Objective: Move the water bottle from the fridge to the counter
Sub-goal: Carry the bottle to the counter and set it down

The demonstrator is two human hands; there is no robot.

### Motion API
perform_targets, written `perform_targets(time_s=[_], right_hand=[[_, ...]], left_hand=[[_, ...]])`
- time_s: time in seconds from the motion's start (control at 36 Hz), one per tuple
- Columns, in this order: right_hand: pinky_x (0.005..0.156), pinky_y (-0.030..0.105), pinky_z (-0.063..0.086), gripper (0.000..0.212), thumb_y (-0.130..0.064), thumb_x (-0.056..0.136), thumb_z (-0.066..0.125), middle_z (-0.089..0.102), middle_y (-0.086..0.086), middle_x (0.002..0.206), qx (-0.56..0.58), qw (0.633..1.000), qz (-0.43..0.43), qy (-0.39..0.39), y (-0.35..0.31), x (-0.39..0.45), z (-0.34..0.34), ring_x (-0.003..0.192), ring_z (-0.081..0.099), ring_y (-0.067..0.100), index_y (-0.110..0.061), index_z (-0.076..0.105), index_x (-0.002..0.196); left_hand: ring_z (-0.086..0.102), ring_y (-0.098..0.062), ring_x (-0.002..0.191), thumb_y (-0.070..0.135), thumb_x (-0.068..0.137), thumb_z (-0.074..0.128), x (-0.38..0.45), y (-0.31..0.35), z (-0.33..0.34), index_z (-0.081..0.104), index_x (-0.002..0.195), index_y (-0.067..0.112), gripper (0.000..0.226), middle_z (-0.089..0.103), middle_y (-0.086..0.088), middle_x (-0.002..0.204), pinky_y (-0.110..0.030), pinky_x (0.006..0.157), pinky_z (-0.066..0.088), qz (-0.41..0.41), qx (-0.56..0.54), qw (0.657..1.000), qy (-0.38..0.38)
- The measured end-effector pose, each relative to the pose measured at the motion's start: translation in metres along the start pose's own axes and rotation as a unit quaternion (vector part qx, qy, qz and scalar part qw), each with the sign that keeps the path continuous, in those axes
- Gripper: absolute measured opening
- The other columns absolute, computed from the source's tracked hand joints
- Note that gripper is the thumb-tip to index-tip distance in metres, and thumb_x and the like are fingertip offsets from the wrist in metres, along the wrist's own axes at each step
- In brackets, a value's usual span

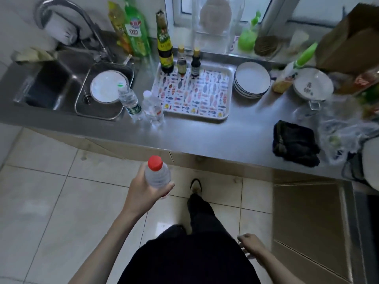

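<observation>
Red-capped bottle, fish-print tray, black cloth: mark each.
red-capped bottle (157,177): head view, clear body below cap.
fish-print tray (230,93): head view, right rim.
black cloth (295,143): head view, middle of folds.

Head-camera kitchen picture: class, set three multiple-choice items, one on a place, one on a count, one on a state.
1. Where is the clear plastic red-capped water bottle?
A. In the left hand, above the floor
B. On the steel counter
C. In the sink

2. How many clear water bottles stand beside the fish-patterned tray?
A. One
B. Two
C. Four

3. What is the right hand doing?
A. Gripping a plate
B. Hanging empty
C. Holding a cloth

Key: 1 A, fingers wrap it short of the counter; 2 B, a green-capped and a white-capped; 3 B, nothing is in it.
</observation>
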State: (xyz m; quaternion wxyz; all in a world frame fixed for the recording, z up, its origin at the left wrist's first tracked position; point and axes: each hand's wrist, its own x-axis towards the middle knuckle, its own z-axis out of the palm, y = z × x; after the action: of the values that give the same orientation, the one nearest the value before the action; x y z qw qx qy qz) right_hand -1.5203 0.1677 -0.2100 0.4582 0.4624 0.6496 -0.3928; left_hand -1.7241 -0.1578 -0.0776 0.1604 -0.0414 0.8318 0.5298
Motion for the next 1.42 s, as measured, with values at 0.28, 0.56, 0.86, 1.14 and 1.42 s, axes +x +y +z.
perform_targets(time_s=[0.28, 0.56, 0.86, 1.14, 1.42], right_hand=[[0.069, 0.035, 0.037, 0.020, -0.020, 0.094, 0.049, 0.059, 0.009, 0.083, -0.022, 0.988, -0.151, 0.020, -0.235, 0.000, -0.047, 0.075, 0.052, 0.024, -0.015, 0.055, 0.076], [0.073, 0.030, 0.043, 0.024, -0.028, 0.094, 0.054, 0.070, 0.009, 0.090, -0.008, 0.980, -0.183, 0.081, -0.340, 0.013, -0.057, 0.077, 0.056, 0.022, -0.010, 0.065, 0.084], [0.066, 0.032, 0.031, 0.024, -0.020, 0.088, 0.049, 0.047, 0.003, 0.071, 0.068, 0.994, -0.051, 0.063, -0.265, -0.002, -0.010, 0.067, 0.042, 0.018, -0.020, 0.042, 0.065], [0.070, 0.031, 0.043, 0.018, -0.022, 0.087, 0.054, 0.067, 0.000, 0.082, 0.166, 0.983, 0.029, 0.069, -0.212, -0.014, 0.023, 0.075, 0.058, 0.019, -0.011, 0.065, 0.079], [0.072, 0.033, 0.045, 0.026, -0.029, 0.089, 0.054, 0.073, 0.010, 0.093, 0.279, 0.956, 0.018, 0.091, -0.210, -0.021, 0.039, 0.076, 0.060, 0.020, -0.009, 0.069, 0.093]], left_hand=[[0.069, -0.030, 0.098, 0.025, 0.068, 0.092, 0.121, 0.018, 0.013, 0.060, 0.114, 0.025, 0.057, 0.070, 0.000, 0.102, -0.038, 0.086, 0.057, -0.017, -0.019, 0.999, 0.029], [0.060, -0.022, 0.111, 0.039, 0.064, 0.092, 0.231, 0.011, 0.022, 0.060, 0.109, 0.031, 0.056, 0.066, 0.009, 0.110, -0.045, 0.100, 0.052, 0.033, 0.102, 0.992, -0.063], [0.064, -0.010, 0.103, 0.039, 0.065, 0.093, 0.280, -0.001, 0.042, 0.053, 0.121, 0.042, 0.069, 0.062, 0.017, 0.114, -0.015, 0.085, 0.050, 0.042, 0.132, 0.984, -0.107], [0.060, -0.008, 0.109, 0.041, 0.072, 0.088, 0.281, 0.000, 0.063, 0.050, 0.127, 0.040, 0.067, 0.061, 0.017, 0.121, -0.027, 0.095, 0.049, -0.014, 0.092, 0.991, -0.093], [0.068, -0.029, 0.104, 0.031, 0.092, 0.071, 0.276, 0.004, 0.050, 0.068, 0.125, 0.007, 0.041, 0.074, -0.008, 0.112, -0.035, 0.087, 0.049, -0.367, 0.107, 0.859, -0.341]])
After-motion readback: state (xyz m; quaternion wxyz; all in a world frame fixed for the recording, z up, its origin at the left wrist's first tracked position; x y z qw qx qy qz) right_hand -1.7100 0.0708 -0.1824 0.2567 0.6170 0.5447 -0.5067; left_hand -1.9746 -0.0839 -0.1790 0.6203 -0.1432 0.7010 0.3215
